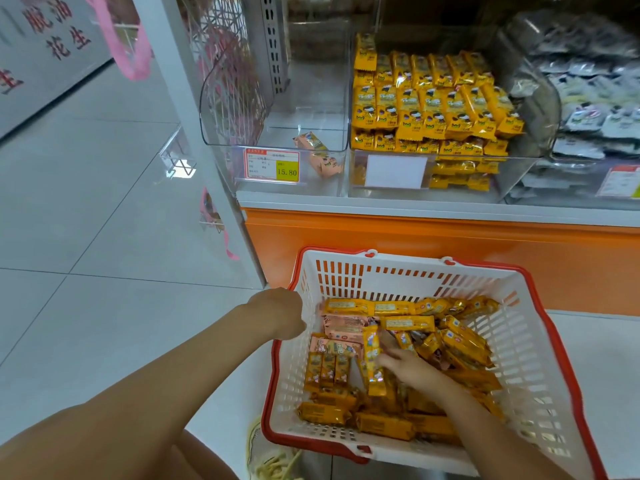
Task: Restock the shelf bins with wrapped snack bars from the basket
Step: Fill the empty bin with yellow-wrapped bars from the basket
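Snack bars (408,323) in basket (398,271); left bin (242,109) w/ two, mid bin (540,109) stacked.

Bright, even overhead indoor light, no hard shadows. Glossy floor (86,202) on the left carries a broad white sheen and mirrors the rack above it. Clear bins (221,98) show glare streaks on their curved walls; the far right one looks hazy grey. Foil snack bars (464,344) glint in the basket (530,358), with only soft shade beneath it. Strong wide-angle bend: the shelf ledge (415,207) bows and the near left corner stretches. Centre sharp, far corners soft and smeary.
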Motion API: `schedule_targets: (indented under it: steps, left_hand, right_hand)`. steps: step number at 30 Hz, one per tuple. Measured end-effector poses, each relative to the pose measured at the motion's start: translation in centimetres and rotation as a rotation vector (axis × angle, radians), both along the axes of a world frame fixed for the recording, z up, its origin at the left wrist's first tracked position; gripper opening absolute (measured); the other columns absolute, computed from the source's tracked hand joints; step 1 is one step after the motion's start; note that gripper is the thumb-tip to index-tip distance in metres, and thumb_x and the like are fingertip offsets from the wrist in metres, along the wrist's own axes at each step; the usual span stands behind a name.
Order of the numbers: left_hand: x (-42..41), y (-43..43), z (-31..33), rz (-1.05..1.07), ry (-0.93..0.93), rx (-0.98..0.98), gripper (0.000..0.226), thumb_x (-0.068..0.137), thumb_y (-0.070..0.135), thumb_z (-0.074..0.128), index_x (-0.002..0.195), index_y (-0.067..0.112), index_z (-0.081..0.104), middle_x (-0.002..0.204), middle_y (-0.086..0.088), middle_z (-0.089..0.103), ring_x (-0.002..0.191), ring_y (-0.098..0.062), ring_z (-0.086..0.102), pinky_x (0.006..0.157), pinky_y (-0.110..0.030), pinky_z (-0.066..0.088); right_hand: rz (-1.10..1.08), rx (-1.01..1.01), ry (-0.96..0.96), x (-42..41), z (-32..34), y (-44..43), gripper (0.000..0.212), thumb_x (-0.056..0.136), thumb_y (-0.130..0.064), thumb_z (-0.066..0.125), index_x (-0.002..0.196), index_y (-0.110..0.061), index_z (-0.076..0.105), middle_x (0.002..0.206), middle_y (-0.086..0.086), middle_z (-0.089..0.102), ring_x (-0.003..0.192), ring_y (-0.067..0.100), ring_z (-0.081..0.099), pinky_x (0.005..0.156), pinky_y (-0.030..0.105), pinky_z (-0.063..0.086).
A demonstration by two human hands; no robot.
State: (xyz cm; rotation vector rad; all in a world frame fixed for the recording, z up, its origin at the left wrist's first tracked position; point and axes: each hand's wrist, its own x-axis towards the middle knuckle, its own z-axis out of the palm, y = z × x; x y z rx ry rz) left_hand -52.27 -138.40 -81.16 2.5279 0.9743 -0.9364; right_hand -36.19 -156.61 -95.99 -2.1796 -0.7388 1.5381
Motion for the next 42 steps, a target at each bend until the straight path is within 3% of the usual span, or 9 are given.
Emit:
schedule_targets:
  steps: [4,8,11,17,21,26,32,37,42]
  left_hand:
    - [1.2,-0.8,1.1,0.019,-0.15,-0.073,0.028,0.096,0.033,0.049,0.098,0.007,0.059,0.079,-0.008,0.051,0.082,-0.018,0.053,0.072,-0.028,0.043]
    - [2.5,-1.3,1.3,0.134,-0.327,-0.484,0.049,0.086,0.056,0.057,0.08,0.008,0.063,0.077,-0.005,0.061,0.07,-0.013,0.058,0.073,-0.021,0.047]
    - [3.5,-2.7,2.5,0.347,-0.505,-0.868,0.054,0.079,0.055,0.064,0.113,0.013,0.066,0.112,-0.002,0.07,0.103,-0.015,0.067,0.103,-0.039,0.044]
    - [5.9,-4.1,4.5,0.531,-0.767,-1.193,0.048,0.081,0.034,0.062,0.118,0.004,0.063,0.115,-0.012,0.068,0.11,-0.024,0.064,0.099,-0.037,0.049]
    - [7.3,-4.9,5.3,0.542,-0.839,-1.195,0.051,0.081,0.034,0.071,0.116,-0.002,0.063,0.118,-0.023,0.064,0.104,-0.03,0.059,0.103,-0.048,0.042]
    - [9.1,-4.8,6.1,0.562,-0.987,-1.155,0.048,0.067,0.028,0.079,0.105,0.003,0.065,0.09,-0.013,0.071,0.079,-0.02,0.066,0.087,-0.047,0.047]
    - [10.7,-4.4,7.2,0.676,-1.019,-1.222,0.03,0.076,0.036,0.063,0.089,0.009,0.068,0.067,-0.004,0.065,0.061,-0.016,0.062,0.063,-0.028,0.055]
    - [11.9,-4.9,7.7,0.618,-1.008,-1.04,0.044,0.065,0.048,0.068,0.075,0.005,0.069,0.078,-0.014,0.07,0.066,-0.018,0.066,0.061,-0.025,0.055]
    - [12.9,-6.0,7.8,0.668,-1.013,-1.098,0.028,0.092,0.03,0.058,0.096,0.004,0.068,0.093,-0.013,0.071,0.08,-0.02,0.068,0.075,-0.029,0.057]
  right_hand:
    - [-0.401,0.289,0.46,0.8,3.1,-0.1,0.038,0.097,-0.031,0.05,0.131,-0.014,0.052,0.134,0.008,0.058,0.121,0.022,0.057,0.102,0.038,0.046]
    - [-0.518,0.645,0.756,1.5,9.7,1.1,0.05,0.092,-0.028,0.054,0.133,-0.001,0.047,0.127,0.023,0.059,0.117,0.036,0.058,0.095,0.043,0.051]
    - [-0.425,0.806,0.693,1.9,13.9,1.9,0.065,0.086,-0.04,0.064,0.134,0.001,0.048,0.13,0.028,0.055,0.12,0.04,0.054,0.098,0.051,0.047]
    - [-0.404,0.981,0.551,2.8,19.8,0.2,0.081,0.056,-0.048,0.085,0.114,0.003,0.058,0.102,0.019,0.069,0.094,0.029,0.068,0.071,0.032,0.055]
    - [-0.477,0.982,0.427,3.7,20.9,-0.9,0.045,0.073,-0.033,0.073,0.108,-0.006,0.071,0.109,0.021,0.069,0.102,0.032,0.066,0.077,0.031,0.054]
    - [-0.666,0.97,0.267,5.2,21.2,-1.8,0.021,0.085,-0.02,0.056,0.089,-0.01,0.075,0.087,0.011,0.072,0.077,0.02,0.069,0.056,0.023,0.054]
    - [-0.633,1.014,0.086,6.5,21.9,-3.4,0.075,0.035,-0.071,0.084,0.095,-0.026,0.077,0.096,0.011,0.074,0.08,0.024,0.07,0.076,0.039,0.058]
    - [-0.72,0.892,-0.072,6.3,21.9,-3.3,0.024,0.082,-0.051,0.059,0.092,-0.037,0.076,0.094,0.002,0.075,0.094,0.027,0.07,0.097,0.056,0.046]
    - [-0.666,0.807,-0.215,5.9,21.5,-2.9,0.026,0.096,-0.03,0.049,0.088,-0.032,0.074,0.076,-0.012,0.073,0.077,0.003,0.067,0.09,0.042,0.051]
